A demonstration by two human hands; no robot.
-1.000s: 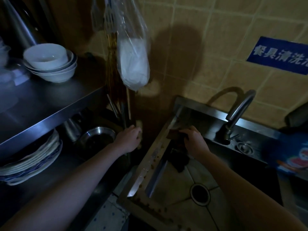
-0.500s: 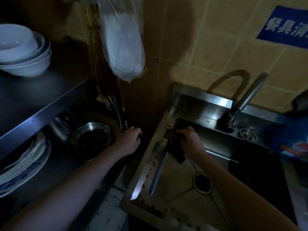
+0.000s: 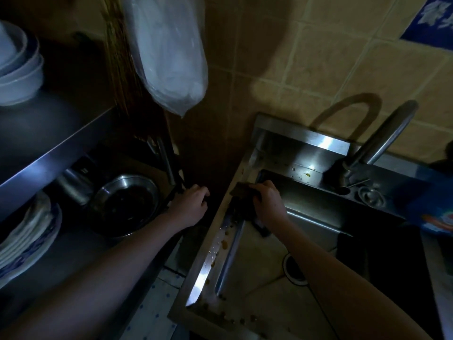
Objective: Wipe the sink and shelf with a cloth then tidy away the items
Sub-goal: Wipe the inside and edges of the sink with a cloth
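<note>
A steel sink (image 3: 215, 249) fills the lower right, its left rim spotted with brown crumbs and drops. My right hand (image 3: 268, 204) grips a dark cloth (image 3: 241, 192) and holds it against the far end of that left rim, at the sink's back left corner. Part of the cloth hangs down inside the basin. My left hand (image 3: 190, 204) rests with curled fingers on the dark right edge of the steel shelf (image 3: 51, 158); whether it holds anything is hidden in shadow.
White bowls (image 3: 17, 69) are stacked on the upper shelf; below are stacked plates (image 3: 27, 241) and a metal basin (image 3: 125, 204). A plastic bag (image 3: 171, 52) hangs on the wall. The tap (image 3: 377, 141) rises behind the sink, the drain (image 3: 293, 269) lies below, and blue packaging (image 3: 431, 207) sits right.
The view has tilted down and moved closer. My right hand with the cloth stays near the back left corner of the sink rim. My left hand has barely shifted.
</note>
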